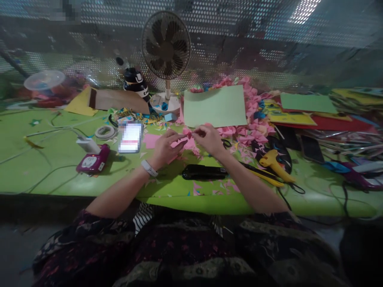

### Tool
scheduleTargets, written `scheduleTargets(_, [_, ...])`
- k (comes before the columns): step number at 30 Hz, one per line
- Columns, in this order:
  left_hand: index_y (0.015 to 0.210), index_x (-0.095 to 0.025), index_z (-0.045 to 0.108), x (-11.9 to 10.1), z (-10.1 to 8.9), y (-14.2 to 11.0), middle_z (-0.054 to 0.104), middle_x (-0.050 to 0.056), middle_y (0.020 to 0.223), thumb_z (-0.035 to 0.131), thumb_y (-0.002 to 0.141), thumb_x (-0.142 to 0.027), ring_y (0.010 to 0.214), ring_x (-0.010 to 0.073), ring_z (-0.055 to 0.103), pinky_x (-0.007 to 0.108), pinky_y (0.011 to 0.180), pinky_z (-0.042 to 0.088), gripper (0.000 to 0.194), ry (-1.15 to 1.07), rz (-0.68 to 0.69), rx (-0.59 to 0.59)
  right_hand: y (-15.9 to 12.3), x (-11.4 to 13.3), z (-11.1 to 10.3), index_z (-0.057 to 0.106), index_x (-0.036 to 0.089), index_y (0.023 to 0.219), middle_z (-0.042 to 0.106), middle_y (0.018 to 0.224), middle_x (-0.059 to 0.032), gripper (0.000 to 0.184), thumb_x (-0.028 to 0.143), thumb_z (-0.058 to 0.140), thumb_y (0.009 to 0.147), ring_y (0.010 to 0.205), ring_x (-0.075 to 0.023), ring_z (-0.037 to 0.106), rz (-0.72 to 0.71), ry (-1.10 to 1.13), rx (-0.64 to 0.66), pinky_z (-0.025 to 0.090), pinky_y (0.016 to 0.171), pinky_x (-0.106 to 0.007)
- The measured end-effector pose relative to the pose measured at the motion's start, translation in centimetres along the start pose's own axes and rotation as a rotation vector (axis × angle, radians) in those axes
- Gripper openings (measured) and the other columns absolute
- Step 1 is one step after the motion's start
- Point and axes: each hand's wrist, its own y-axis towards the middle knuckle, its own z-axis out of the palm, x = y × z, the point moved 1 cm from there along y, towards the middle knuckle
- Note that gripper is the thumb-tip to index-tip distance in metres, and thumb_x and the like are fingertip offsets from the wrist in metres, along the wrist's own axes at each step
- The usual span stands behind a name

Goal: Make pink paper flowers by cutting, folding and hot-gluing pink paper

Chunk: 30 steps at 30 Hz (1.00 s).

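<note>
A small folded piece of pink paper (187, 133) is pinched between the fingertips of both my hands over the green table. From the left, my left hand (167, 148), with a pale wristband, closes thumb and fingers at its near side. My right hand (209, 139) grips its other side with thumb and forefinger. The exact fold is too small to make out. Beneath my hands lie pink paper sheets (151, 140) and pink scraps (194, 148). Closer to my body, between my forearms, rests a black stapler-like tool (205, 172).
A pale green sheet (214, 107) leans on heaped pink paper pieces (254, 115). Behind stand a fan (166, 46) and a dark bottle (135, 83). A lit phone (131, 137), tape roll (106, 132) and purple device (93, 160) lie left; a yellow glue gun (277, 165) lies right.
</note>
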Motion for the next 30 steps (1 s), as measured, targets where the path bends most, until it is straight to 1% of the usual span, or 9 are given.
scheduleTargets(4, [0.115,-0.019,0.07,-0.2,0.0,-0.1,0.068,0.009,0.096,0.07,0.086,-0.038,0.086,0.0189,0.061,0.033,0.076,0.053,0.034,0.033,0.018,0.002,-0.7,1.2,0.6,0.066,0.018,0.075,0.071,0.074,-0.0038,0.009,0.023,0.062,0.082,0.065,-0.0154,0.061,0.061,0.14,-0.011,0.049,0.063,-0.029])
scheduleTargets(9, [0.115,-0.016,0.068,-0.8,-0.1,-0.1,0.068,0.01,0.098,0.071,0.085,-0.034,0.09,0.0206,0.061,0.036,0.08,0.053,0.035,0.022,0.075,-0.016,-1.0,1.7,0.9,0.065,0.019,0.076,0.07,0.075,-0.0034,0.008,0.024,0.062,0.081,0.066,-0.0152,0.061,0.068,0.196,-0.026,0.051,0.064,-0.029])
scheduleTargets(12, [0.116,-0.016,0.067,-1.4,-0.3,0.0,0.067,0.01,0.098,0.07,0.086,-0.034,0.09,0.0192,0.061,0.035,0.079,0.054,0.036,-0.068,0.074,-0.055,-0.9,1.5,0.8,0.064,0.018,0.074,0.067,0.072,-0.0027,0.01,0.026,0.062,0.08,0.064,-0.0148,0.059,0.052,0.252,-0.059,0.049,0.063,-0.029])
scheduleTargets(15, [0.108,-0.016,0.069,-1.7,-0.5,-0.1,0.067,0.008,0.096,0.066,0.089,-0.031,0.086,0.0157,0.062,0.03,0.076,0.055,0.024,-0.204,0.017,-0.134,-0.9,1.3,0.7,0.063,0.018,0.074,0.066,0.07,-0.0023,0.011,0.028,0.062,0.08,0.063,-0.0145,0.057,0.054,0.269,-0.088,0.048,0.061,-0.028])
scheduleTargets(17, [0.104,-0.017,0.069,-1.7,-0.5,-0.1,0.068,0.008,0.096,0.067,0.088,-0.031,0.085,0.0144,0.063,0.028,0.074,0.055,0.022,-0.266,-0.035,-0.15,-1.0,1.4,0.7,0.063,0.019,0.076,0.066,0.074,-0.0032,0.011,0.028,0.062,0.082,0.065,-0.0149,0.057,0.016,0.191,-0.133,0.049,0.063,-0.029])
scheduleTargets(20, [0.104,-0.017,0.068,-1.6,-0.3,-0.2,0.069,0.008,0.099,0.07,0.086,-0.034,0.086,0.014,0.065,0.028,0.075,0.057,0.025,-0.314,-0.1,-0.127,-1.5,1.8,0.7,0.064,0.019,0.079,0.067,0.082,-0.0057,0.012,0.028,0.059,0.087,0.07,-0.0161,0.058,-0.075,0.037,-0.17,0.049,0.068,-0.03])
scheduleTargets(23, [0.103,-0.016,0.067,-1.5,0.1,-0.3,0.07,0.009,0.1,0.066,0.088,-0.034,0.084,0.0132,0.067,0.027,0.075,0.058,0.023,-0.387,-0.172,-0.102,-1.9,2.2,0.8,0.064,0.021,0.083,0.067,0.085,-0.0063,0.013,0.027,0.056,0.09,0.074,-0.0174,0.059,-0.119,-0.061,-0.142,0.05,0.071,-0.03])
scheduleTargets(26, [0.102,-0.015,0.066,-1.3,0.5,-0.4,0.072,0.009,0.1,0.065,0.089,-0.036,0.08,0.0128,0.069,0.027,0.073,0.059,0.025,-0.515,-0.266,-0.058,-2.1,2.5,1.1,0.065,0.021,0.083,0.067,0.083,-0.006,0.015,0.027,0.054,0.091,0.078,-0.0191,0.06,-0.144,-0.117,-0.12,0.05,0.073,-0.031])
scheduleTargets(30, [0.102,-0.016,0.064,-0.6,0.9,-0.4,0.074,0.008,0.098,0.068,0.085,-0.039,0.084,0.015,0.071,0.027,0.07,0.061,0.029,-0.699,-0.382,-0.027,-2.2,2.8,1.2,0.067,0.02,0.084,0.067,0.083,-0.0075,0.018,0.027,0.053,0.092,0.079,-0.0202,0.061,-0.194,-0.128,-0.083,0.049,0.075,-0.033])
